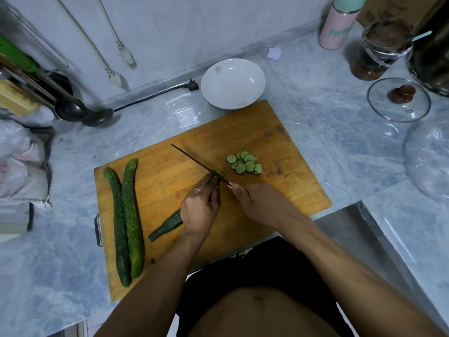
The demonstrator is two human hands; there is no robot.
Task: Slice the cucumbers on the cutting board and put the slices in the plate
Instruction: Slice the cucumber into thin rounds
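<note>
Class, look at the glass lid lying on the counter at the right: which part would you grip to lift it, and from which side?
Grip the brown knob at the centre of the glass lid, coming straight down from above. The lid lies dome-up with its rim flat on the counter, so the knob probably offers the only raised part for fingers to close round.

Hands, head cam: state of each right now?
Left hand: closed on the cucumber, pinning it to the cutting board.
Right hand: closed on the knife handle, blade at the cucumber's cut end.
</note>
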